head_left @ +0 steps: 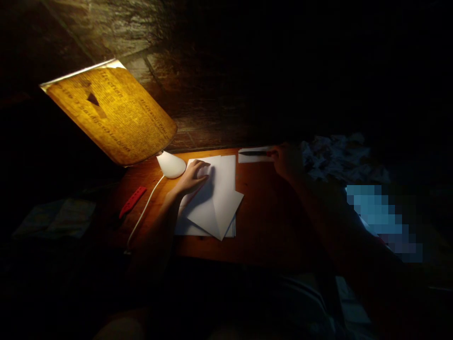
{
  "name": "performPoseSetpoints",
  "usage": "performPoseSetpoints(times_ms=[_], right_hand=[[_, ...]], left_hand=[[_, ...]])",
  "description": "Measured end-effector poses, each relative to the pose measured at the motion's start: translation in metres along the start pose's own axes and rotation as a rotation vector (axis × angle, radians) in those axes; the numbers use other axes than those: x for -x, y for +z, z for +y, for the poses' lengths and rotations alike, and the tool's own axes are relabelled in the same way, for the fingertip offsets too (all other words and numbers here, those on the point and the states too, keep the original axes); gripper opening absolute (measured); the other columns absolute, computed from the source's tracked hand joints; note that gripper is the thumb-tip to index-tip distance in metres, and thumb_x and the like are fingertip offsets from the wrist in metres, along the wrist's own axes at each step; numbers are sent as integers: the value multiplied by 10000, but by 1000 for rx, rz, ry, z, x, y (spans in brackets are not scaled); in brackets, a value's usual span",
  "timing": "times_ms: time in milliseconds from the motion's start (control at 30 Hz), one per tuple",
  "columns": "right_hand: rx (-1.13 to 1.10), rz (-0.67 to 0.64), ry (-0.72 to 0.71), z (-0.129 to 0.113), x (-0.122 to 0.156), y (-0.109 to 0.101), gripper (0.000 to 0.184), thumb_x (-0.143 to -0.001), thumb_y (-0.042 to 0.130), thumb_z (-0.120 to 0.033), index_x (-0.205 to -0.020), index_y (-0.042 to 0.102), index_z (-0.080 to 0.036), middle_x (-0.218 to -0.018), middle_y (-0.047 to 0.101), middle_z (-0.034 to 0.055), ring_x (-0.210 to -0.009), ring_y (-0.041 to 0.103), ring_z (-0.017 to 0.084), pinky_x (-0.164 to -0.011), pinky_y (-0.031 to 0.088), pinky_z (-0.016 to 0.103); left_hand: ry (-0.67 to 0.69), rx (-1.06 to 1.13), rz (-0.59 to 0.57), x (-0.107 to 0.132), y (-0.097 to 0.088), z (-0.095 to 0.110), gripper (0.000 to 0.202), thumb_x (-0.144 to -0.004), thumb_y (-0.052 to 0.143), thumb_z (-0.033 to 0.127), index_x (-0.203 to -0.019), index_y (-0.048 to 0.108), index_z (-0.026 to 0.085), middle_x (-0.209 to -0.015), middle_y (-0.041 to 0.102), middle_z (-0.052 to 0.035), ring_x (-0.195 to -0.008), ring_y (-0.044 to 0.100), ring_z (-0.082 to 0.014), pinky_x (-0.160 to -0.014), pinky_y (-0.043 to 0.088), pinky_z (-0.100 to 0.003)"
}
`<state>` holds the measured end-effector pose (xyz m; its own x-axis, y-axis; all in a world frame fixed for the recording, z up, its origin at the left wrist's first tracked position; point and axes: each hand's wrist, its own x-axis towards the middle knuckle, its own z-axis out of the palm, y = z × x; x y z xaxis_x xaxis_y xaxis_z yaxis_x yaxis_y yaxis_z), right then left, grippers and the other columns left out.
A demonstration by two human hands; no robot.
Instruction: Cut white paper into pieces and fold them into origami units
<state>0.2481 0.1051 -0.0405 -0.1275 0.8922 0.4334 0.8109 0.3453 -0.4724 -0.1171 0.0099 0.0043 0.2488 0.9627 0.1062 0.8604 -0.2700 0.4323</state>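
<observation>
My left hand (193,177) rests on the top left of a folded white paper sheet (217,203), fingers curled down onto it. The sheet lies on a small stack of white paper (184,226) on a wooden table (269,222). My right hand (288,160) reaches to the far edge of the table and is closed around a dark pen with a red end (255,153). The pen lies over a small white paper strip (247,158).
A small white lamp (171,165) with a white cord (143,212) shines beside my left hand. A yellowed printed sheet (113,113) leans behind it. A red ruler-like tool (132,201) lies at left. Crumpled patterned material (339,160) lies at right. The surroundings are dark.
</observation>
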Motion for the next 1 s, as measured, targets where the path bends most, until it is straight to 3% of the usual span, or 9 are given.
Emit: performPoseSetpoints(times_ms=[133, 333, 500, 600, 733, 833, 1000], right_hand=[[95, -52, -18, 0, 4, -3, 244, -956, 562, -167, -1068, 779, -183, -1156, 686, 164, -1137, 586, 351, -998, 421, 508], [172, -20, -89, -8, 8, -10, 279, -960, 530, -172, -1087, 778, -177, -1168, 682, 167, -1171, 551, 371, -1052, 389, 566], [135, 38, -152, -20, 11, -22, 333, -963, 485, -162, -1182, 735, -172, -1262, 663, 172, -1208, 534, 374, -1052, 394, 547], [103, 61, -148, -32, 13, -30, 298, -953, 483, -161, -1114, 733, -189, -1257, 666, 164, -1203, 541, 377, -1047, 396, 547], [25, 65, -187, -51, 18, -38, 271, -954, 478, -168, -1050, 727, -216, -1194, 685, 140, -1178, 563, 360, -1035, 403, 526], [-6, 32, -237, -63, 22, -37, 255, -959, 485, -192, -1009, 734, -221, -1147, 688, 126, -1135, 578, 345, -1019, 405, 511], [-81, -62, -280, -75, 29, -22, 252, -968, 485, -209, -928, 734, -214, -1056, 694, 119, -1040, 604, 302, -966, 420, 465]], left_hand=[[69, -11, 7, 0, 4, -1, 408, -893, 621, 339, -1261, 683, 175, -1332, 616, -143, -1301, 559, -328, -1190, 444, -517], [97, -24, 36, 6, 2, 4, 344, -934, 629, 392, -1194, 720, 186, -1291, 623, -149, -1234, 581, -328, -1137, 463, -511], [87, -78, 18, 8, -8, 8, 308, -933, 669, 505, -961, 708, 201, -1114, 618, -113, -1091, 580, -302, -1038, 484, -467], [30, -96, 4, 9, -11, 9, 369, -878, 737, 559, -829, 635, 208, -979, 594, -83, -932, 560, -266, -895, 479, -402], [-34, -108, -106, 11, -13, 12, 461, -887, 708, 605, -690, 542, 222, -794, 542, -35, -721, 485, -201, -696, 359, -332], [-51, -112, -156, 12, -14, 15, 450, -888, 707, 570, -657, 560, 213, -756, 549, -23, -676, 471, -177, -651, 298, -324], [-67, 25, -179, 11, -13, 15, 345, -799, 783, 434, -640, 592, 195, -731, 568, -11, -675, 506, -163, -632, 320, -300]])
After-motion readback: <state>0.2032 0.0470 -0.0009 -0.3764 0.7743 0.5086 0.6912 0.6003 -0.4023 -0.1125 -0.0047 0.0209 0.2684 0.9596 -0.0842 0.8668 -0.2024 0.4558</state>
